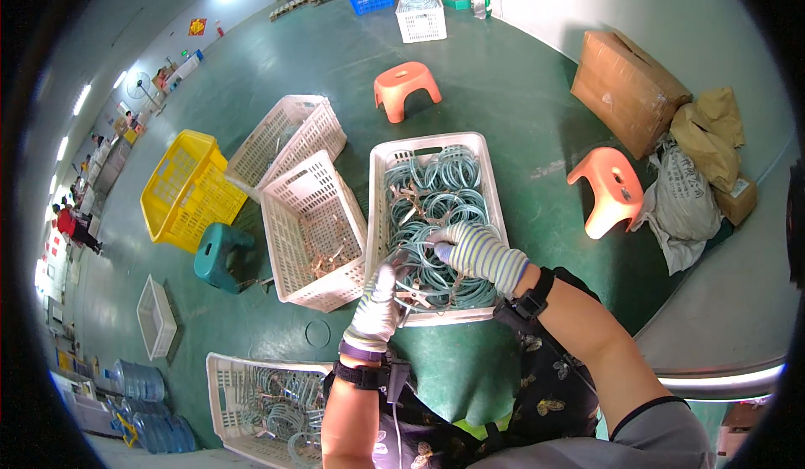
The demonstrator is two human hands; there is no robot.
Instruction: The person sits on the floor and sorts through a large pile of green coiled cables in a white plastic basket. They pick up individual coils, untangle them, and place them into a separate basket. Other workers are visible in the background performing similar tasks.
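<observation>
Coiled cables: teal loops (465, 171) fill the working crate, lying directly under both hands and touching their fingertips; they overlap too much to count.
Working crate: one white slotted crate (379, 176) in front of the person, with several metal clips (417, 295) among the loops.
Right hand: the striped-gloved right hand (478, 253) reaches over the crate's near right part, fingers curled together with tips on the loops; I cannot tell whether they grip.
Left hand: the left hand (376, 310), also gloved, crosses the near left rim, fingertips at the same loops; its grip is hidden.
Other white crates: four; a nearer one (293, 259) just left with clips inside, one behind it (329, 138), one of coils at lower left (220, 402), one far off (422, 26).
Yellow crate: one (168, 209), left.
Shallow white tray: one (153, 318), on the floor.
Orange stools: two, one ahead (405, 75), one right (608, 180).
Teal stool: one (220, 255), beside the yellow crate.
Loose ring: one (317, 321), on the floor near the left hand.
Large cardboard box: one (625, 88), by the wall.
</observation>
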